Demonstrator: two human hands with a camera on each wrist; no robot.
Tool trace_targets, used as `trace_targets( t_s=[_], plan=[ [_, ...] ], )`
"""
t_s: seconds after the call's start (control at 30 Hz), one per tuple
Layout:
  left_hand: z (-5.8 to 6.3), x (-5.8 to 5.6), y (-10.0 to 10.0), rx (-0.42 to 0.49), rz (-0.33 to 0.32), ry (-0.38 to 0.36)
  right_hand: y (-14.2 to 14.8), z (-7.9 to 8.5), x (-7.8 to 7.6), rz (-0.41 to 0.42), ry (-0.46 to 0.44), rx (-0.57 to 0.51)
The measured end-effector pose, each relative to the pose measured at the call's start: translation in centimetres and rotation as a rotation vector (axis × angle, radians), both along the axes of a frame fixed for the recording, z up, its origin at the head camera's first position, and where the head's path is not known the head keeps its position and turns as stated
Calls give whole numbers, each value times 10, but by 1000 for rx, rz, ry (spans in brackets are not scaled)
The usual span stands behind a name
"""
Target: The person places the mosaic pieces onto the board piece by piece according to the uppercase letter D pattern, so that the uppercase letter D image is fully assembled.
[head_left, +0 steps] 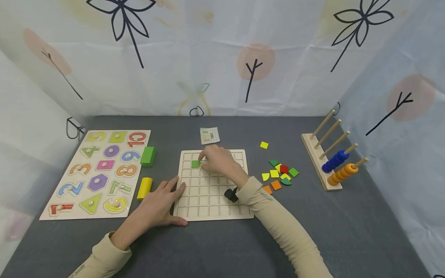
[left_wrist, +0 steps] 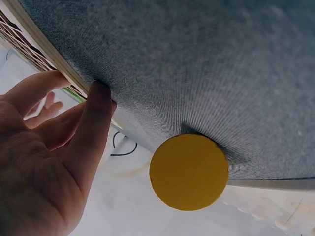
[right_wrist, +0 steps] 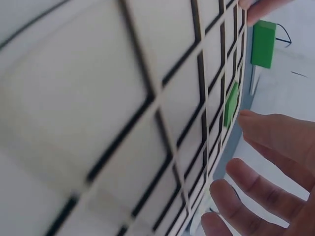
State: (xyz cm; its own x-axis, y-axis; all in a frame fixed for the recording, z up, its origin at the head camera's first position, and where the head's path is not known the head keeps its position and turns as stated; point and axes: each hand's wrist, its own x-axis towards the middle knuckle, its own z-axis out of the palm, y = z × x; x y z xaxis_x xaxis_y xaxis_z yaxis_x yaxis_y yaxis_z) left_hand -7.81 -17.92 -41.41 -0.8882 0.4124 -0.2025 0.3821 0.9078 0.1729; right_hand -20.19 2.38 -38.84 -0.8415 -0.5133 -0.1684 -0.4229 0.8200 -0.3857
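A wooden grid board (head_left: 203,200) lies flat in the middle of the dark table. One green square tile (head_left: 196,164) sits in a cell near its upper left. Over the upper part of the board is my right hand (head_left: 221,160), its fingertips beside that tile. The right wrist view shows its fingers (right_wrist: 275,135) spread apart and loosely bent, with nothing between them. My left hand (head_left: 160,204) rests along the board's left edge, fingers extended and thumb at the near corner. In the left wrist view its fingertips (left_wrist: 100,93) touch the board's side.
Loose coloured tiles (head_left: 274,173) lie right of the board, and a small pattern card (head_left: 210,136) lies behind it. At left are a number puzzle (head_left: 94,166), a green block (head_left: 148,156) and a yellow cylinder (head_left: 144,188). A peg stand (head_left: 318,154) with rings stands far right.
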Motion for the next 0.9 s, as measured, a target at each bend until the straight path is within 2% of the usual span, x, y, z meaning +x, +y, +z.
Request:
trace_targets(
  t_s=[0.2, 0.4, 0.63, 0.9],
  plan=[
    [1, 1, 0, 4, 1, 0, 27, 6, 2, -14, 21, 18],
    [0, 1, -1, 13, -9, 21, 63, 11, 7, -50, 36, -9],
    [-3, 0, -2, 13, -9, 31, 108, 17, 18, -97, 76, 31],
    [-4, 1, -2, 23, -5, 29, 153, 19, 29, -145, 73, 56]
  ],
)
